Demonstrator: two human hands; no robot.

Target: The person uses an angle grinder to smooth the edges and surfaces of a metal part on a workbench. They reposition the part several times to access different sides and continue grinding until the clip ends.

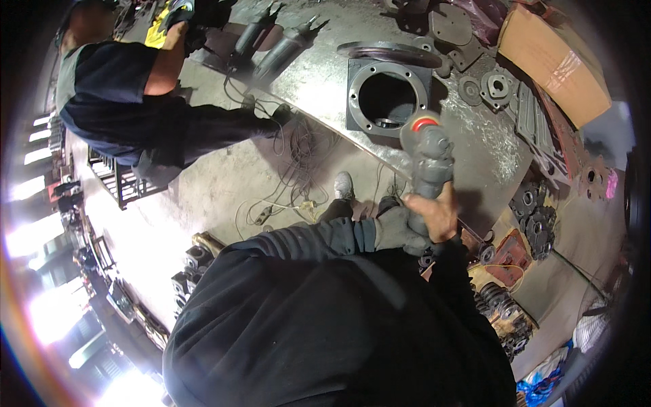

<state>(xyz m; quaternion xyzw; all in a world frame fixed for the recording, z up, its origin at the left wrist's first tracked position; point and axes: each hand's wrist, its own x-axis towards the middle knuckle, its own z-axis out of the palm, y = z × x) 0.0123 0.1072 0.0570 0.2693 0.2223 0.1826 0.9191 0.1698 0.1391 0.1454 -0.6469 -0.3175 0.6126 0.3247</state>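
Note:
A grey angle grinder (433, 157), with a red part at the centre of its disc, is held upright in the picture over the edge of a metal-topped worktable (488, 152). My bare right hand (440, 211) is closed around its body. Below and beside it, my left hand (402, 231), in a grey work glove, grips the rear end. Just beyond the disc stands a square cast-metal housing (356, 114) with a round, bolt-holed flange opening. A thick round metal plate (389, 51) lies against its far side. Whether the disc is spinning cannot be told.
A co-worker (117, 107) stands at the left, near two more grinders (285, 53) on the table. Tangled cables (302, 152) lie on the floor by my feet. Flanges (496, 87), flat metal parts and a cardboard box (554, 61) are at the right; machined parts (501, 305) sit lower right.

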